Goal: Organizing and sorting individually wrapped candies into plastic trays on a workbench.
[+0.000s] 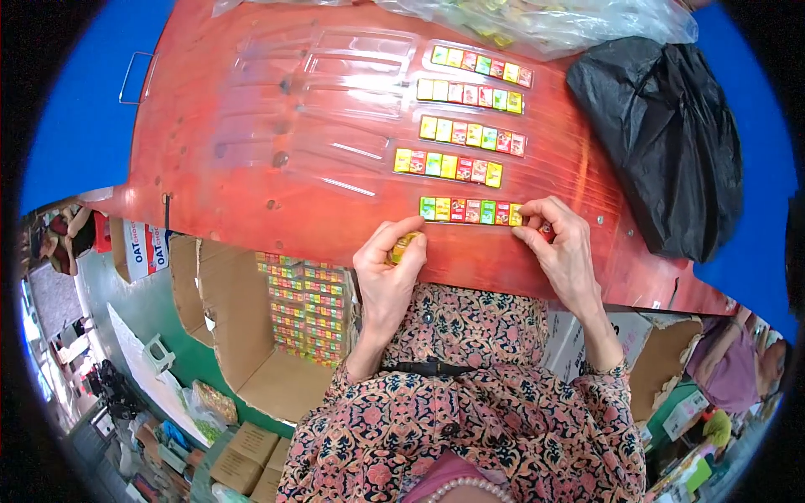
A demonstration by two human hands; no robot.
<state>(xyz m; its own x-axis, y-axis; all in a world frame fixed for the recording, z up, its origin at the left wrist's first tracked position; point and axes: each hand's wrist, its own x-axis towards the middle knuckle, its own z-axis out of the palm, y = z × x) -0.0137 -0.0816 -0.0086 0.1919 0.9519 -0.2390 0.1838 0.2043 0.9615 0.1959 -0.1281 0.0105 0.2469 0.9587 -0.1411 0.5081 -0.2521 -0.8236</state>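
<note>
On the red table lie several rows of small, brightly coloured boxes, each row in a see-through plastic tray. The nearest row (pixel 470 211) sits between my two hands. My left hand (pixel 390 264) is closed by its left end, with a small yellow packet or box (pixel 404 247) between thumb and fingers. At the right end, the fingertips of my right hand (pixel 560 243) touch the last yellow box (pixel 516 215). A small red box (pixel 547 230) shows within the curled fingers of that hand. Beyond lies another row (pixel 448 168) of yellow, red and green boxes.
See-through plastic trays (pixel 356 71) lie on the table (pixel 210 168) left of the far rows. A black plastic bag (pixel 662 142) rests at the right, and a clear bag (pixel 579 25) at the far edge. Below the near edge, an open carton (pixel 239 335) holds packed coloured boxes (pixel 310 310).
</note>
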